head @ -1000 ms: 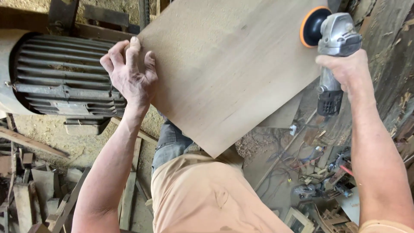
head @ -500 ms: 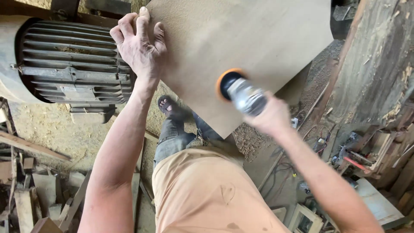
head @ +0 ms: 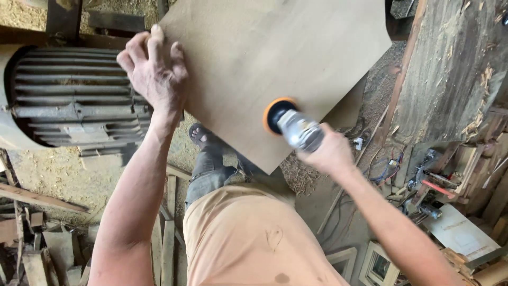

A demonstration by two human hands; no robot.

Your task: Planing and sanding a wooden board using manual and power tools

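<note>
Head view. We note the sander (head: pixel 293 124) has come down from the board's far right corner a second ago to its near edge; its orange pad now lies flat on the wood, so sanding has moved on to the near part. The right hand (head: pixel 330 153) is wrapped tight round the sander's body. The left hand (head: pixel 156 77) stays at the left edge of the board (head: pixel 275 53), fingers curled over it, steadying it. The board lies tilted over the ribbed motor (head: pixel 69 95). Count: one board, one sander, one motor, two hands, one sandalled foot (head: pixel 203 137) on the sawdust floor (head: pixel 63 175).
</note>
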